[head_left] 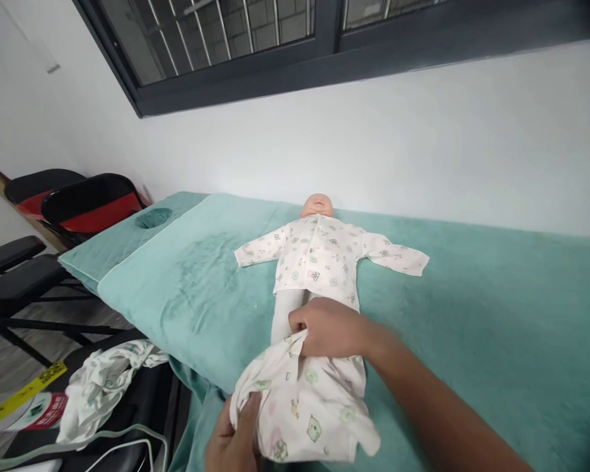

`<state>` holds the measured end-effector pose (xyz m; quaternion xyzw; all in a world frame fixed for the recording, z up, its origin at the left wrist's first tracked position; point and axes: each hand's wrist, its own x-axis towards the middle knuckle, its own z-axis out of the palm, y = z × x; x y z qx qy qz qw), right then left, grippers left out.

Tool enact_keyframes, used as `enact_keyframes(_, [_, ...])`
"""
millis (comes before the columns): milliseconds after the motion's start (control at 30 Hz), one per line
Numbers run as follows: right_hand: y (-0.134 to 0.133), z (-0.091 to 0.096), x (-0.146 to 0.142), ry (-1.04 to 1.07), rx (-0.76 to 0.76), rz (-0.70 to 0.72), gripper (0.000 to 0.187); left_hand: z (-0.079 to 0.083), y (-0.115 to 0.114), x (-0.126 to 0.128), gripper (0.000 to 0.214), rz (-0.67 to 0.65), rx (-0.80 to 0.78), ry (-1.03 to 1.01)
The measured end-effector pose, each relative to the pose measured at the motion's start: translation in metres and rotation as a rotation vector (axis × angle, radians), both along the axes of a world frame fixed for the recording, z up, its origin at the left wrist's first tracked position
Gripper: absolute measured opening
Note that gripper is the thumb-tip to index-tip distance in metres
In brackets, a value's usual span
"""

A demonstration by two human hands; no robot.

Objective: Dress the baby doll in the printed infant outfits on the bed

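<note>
A baby doll lies on its back on the padded bed, its arms spread, dressed in a white shirt with small animal prints. Grey-white leggings or legs show below the shirt. Printed baby pants lie bunched around the lower legs, whose ends are hidden by the cloth. My left hand is closed on the near left edge of the pants, thumb on top. My right hand grips their upper edge between the doll's legs, its fingertips partly hidden.
A teal cover drapes the bed, which has a face hole at the left end and stands against a white wall below a barred window. At lower left, a crumpled printed cloth, cables and a yellow strip lie by black chairs.
</note>
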<state>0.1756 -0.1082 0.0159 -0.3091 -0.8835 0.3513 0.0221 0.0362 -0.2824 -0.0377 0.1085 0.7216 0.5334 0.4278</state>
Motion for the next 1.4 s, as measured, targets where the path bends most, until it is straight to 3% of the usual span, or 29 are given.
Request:
enact_keyframes(133, [-0.005,0.004,-0.003,-0.058,0.087,-0.010,0.013,-0.002,0.016,0.004,0.036,0.025,-0.026,0.158])
enact_keyframes(267, [-0.004,0.005,-0.002,-0.003,0.082,-0.040,0.013,0.003,0.024,0.004,0.035,-0.181,0.043,0.258])
enact_keyframes(467, [0.007,0.003,0.007,0.143,-0.114,-0.075,0.006,0.009,0.043,-0.008,0.031,-0.431,0.203,0.350])
enact_keyframes(600, [0.011,0.009,0.015,0.205,-0.175,-0.089,0.013,0.005,0.073,-0.029,0.030,-0.522,0.337,0.575])
enact_keyframes(767, [0.012,0.014,0.020,0.208,-0.213,-0.054,0.041,0.014,0.128,-0.052,0.038,-0.554,0.436,0.754])
enact_keyframes(833, [0.011,0.013,0.019,0.223,-0.215,-0.051,0.044,0.018,0.148,-0.053,0.040,-0.558,0.455,0.769])
enact_keyframes(933, [0.009,0.007,0.015,0.227,-0.276,-0.097,0.028,0.013,0.169,-0.046,0.044,-0.540,0.450,0.748])
enact_keyframes(1100, [0.003,-0.001,0.007,0.401,-0.296,-0.341,0.012,0.000,0.179,-0.037,0.046,-0.457,0.419,0.534])
enact_keyframes(1233, [0.008,0.003,0.016,0.584,-0.323,-0.367,0.016,0.012,0.181,-0.050,0.032,-0.636,0.406,0.477])
enact_keyframes(1333, [0.017,0.006,0.026,0.671,-0.207,-0.407,0.025,0.026,0.180,-0.058,0.018,-0.835,0.425,0.560])
enact_keyframes(1400, [0.022,0.002,0.028,0.605,0.062,-0.499,0.025,0.034,0.178,-0.056,0.030,-0.902,0.429,0.650])
